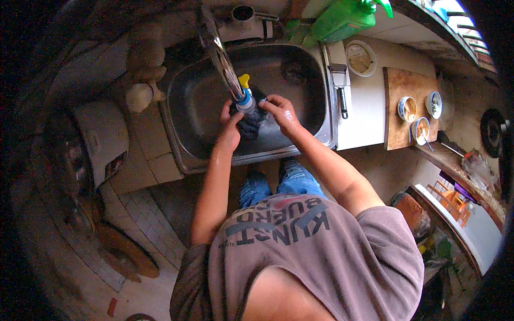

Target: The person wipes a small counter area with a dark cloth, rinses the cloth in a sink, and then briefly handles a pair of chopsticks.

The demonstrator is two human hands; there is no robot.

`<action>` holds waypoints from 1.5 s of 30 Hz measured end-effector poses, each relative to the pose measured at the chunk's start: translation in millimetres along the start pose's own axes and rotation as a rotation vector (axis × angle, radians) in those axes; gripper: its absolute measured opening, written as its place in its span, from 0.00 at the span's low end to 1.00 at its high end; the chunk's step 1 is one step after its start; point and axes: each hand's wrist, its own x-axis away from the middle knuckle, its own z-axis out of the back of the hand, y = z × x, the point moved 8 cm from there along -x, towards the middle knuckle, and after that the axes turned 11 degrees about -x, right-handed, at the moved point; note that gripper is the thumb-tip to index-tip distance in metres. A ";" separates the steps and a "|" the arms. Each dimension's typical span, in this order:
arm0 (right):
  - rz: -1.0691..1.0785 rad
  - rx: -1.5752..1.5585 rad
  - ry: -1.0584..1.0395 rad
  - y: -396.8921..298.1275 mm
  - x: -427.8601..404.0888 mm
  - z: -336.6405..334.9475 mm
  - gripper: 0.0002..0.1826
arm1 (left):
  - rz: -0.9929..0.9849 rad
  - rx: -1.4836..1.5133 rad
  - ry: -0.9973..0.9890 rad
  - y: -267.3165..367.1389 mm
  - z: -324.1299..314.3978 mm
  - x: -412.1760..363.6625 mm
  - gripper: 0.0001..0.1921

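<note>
Both hands are over a stainless steel sink [192, 116], below the end of a curved chrome faucet [221, 56]. The faucet's tip carries a blue and white nozzle [245, 102] with a yellow lever [244, 81]. A dark, wet item [249, 125], perhaps a cloth, hangs between the hands; its exact kind is unclear. My left hand [229, 126] pinches its left side, close to the nozzle and partly hidden by it. My right hand [281, 112], wet on the back, pinches its upper right edge between thumb and fingers.
A green spray bottle [345, 20] stands behind the sink's right corner. On the right counter are a peeler-like tool with a black handle [342, 103], a white bowl [361, 58] and a wooden board [391, 136] with several small bowls. A rice-cooker-like appliance [104, 136] is at left.
</note>
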 end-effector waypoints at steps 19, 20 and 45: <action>0.104 0.096 -0.056 -54.1 5.3 4.2 0.19 | -0.168 -0.660 0.033 31.3 20.5 8.6 0.26; 0.083 0.135 -0.057 -43.3 -2.0 13.0 0.27 | -0.242 -0.821 0.010 36.9 17.1 7.0 0.24; 0.520 0.536 -0.353 -47.3 54.9 -95.1 0.14 | 0.372 0.583 -0.221 -70.5 -19.1 -7.7 0.25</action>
